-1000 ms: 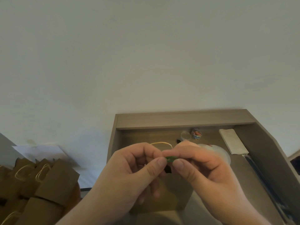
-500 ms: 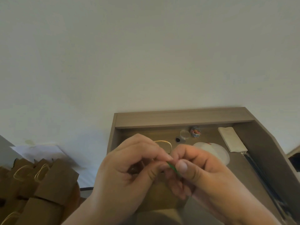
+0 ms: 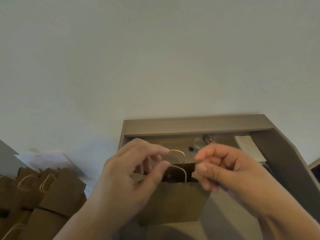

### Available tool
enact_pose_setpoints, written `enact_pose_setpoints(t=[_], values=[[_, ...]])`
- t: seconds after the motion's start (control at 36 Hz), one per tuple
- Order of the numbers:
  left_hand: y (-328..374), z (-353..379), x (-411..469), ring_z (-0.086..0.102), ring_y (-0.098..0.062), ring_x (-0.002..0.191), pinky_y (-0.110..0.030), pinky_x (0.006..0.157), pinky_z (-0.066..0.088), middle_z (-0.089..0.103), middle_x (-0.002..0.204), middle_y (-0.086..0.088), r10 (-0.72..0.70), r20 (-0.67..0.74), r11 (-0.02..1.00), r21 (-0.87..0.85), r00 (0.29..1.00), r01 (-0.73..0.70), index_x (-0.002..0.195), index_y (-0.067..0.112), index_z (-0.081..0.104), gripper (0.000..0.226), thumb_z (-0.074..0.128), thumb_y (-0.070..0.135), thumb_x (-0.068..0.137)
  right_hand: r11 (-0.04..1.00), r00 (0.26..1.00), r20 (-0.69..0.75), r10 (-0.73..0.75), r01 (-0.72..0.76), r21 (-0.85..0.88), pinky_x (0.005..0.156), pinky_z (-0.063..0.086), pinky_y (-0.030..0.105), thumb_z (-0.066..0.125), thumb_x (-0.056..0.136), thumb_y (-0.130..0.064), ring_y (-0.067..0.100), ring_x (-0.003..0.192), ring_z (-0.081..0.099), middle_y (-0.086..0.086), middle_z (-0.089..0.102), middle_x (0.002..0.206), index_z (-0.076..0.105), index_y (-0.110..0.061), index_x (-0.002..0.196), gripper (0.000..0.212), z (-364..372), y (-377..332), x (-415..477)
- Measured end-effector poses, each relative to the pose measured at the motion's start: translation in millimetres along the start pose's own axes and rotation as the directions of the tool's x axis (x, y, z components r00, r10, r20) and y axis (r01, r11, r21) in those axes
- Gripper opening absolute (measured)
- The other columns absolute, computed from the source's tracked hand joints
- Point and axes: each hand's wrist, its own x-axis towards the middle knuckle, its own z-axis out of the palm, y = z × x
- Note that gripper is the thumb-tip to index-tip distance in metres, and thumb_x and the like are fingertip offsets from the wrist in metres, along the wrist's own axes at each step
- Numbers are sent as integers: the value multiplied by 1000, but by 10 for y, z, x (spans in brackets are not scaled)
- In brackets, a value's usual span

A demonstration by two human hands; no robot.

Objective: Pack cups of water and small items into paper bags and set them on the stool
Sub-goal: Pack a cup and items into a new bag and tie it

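A brown paper bag [image 3: 173, 201] stands open on the desk in front of me, its two cord handles [image 3: 178, 153] upright. My left hand [image 3: 131, 177] hovers at the bag's left rim, thumb and forefinger apart, the thumb lying over the rim. My right hand [image 3: 223, 172] is at the right rim with its fingers curled and the thumb against the forefinger. Its fingertips touch the rim, and blur hides whether they pinch anything. No small green item shows in either hand. The inside of the bag is dark.
On the desk [image 3: 285, 170] behind the bag are a small clear tub [image 3: 199, 142], a jar of coloured clips [image 3: 210, 139], a dark round lid [image 3: 191, 149] and a white folded packet [image 3: 245, 144]. Several packed paper bags [image 3: 52, 193] stand at the lower left.
My hands, pinched together on a small green item above the bag, have moved apart to the bag's two rims. The green item is out of sight.
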Motion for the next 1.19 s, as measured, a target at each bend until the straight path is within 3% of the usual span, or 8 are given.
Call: enact_pose_setpoints(t=[0.08,0.17,0.25,0.39,0.53,0.81,1.03,1.19], values=[[-194,-77,-8,60,-2,103,-16,69,51,58,110,31,-205,10,968,148,979,201,116,58,54,31,61,69,88,997,966,-249,-64,53,-53,54,51,25,85,83,-22,17,57,63,18,74,75,74,-1,96,27,-98,-45,77],[-372,-126,-18,41,16,121,-23,100,47,34,130,50,-425,233,886,302,874,351,133,68,31,86,64,93,57,985,892,-439,-110,37,-171,56,50,21,74,91,-5,8,54,62,14,75,72,73,2,96,8,-208,-35,216],[-428,-74,-3,24,4,142,-37,122,29,24,154,36,-531,435,826,455,727,331,152,58,17,115,69,92,56,924,885,-458,-83,-103,-368,69,50,23,79,92,-16,4,60,67,5,77,74,78,-15,92,2,-243,28,428],[-491,201,-13,33,-1,140,-35,122,26,42,148,31,-494,474,823,525,729,216,149,53,32,87,72,77,75,720,965,-256,59,-219,-659,86,55,30,79,92,-36,0,84,72,-17,77,83,76,-35,89,4,-127,272,801],[-542,381,40,53,-1,109,-35,107,45,62,110,24,-440,483,832,537,757,140,122,45,63,40,58,70,91,669,966,-33,255,-201,-716,93,60,33,78,95,-23,1,84,76,-14,80,86,77,-32,105,14,17,220,921],[-615,497,-22,58,1,96,-25,89,55,60,100,25,-440,422,874,404,793,270,117,54,69,27,59,64,93,666,966,24,256,-158,-729,73,61,29,88,84,-38,7,73,72,-7,78,77,83,-37,80,6,57,291,906],[-651,471,1,62,0,90,-27,87,58,66,91,23,-487,426,866,349,762,358,104,47,76,25,63,65,91,690,959,41,279,-170,-704,85,64,41,89,82,-38,16,84,76,-7,79,81,83,-33,83,8,124,217,891],[-613,446,27,64,-2,85,-24,83,59,68,87,21,-496,410,860,355,765,367,97,38,76,34,61,67,90,546,978,-42,204,-150,-825,64,57,19,85,84,-46,-3,71,69,-23,74,76,80,-36,79,13,266,243,801]])
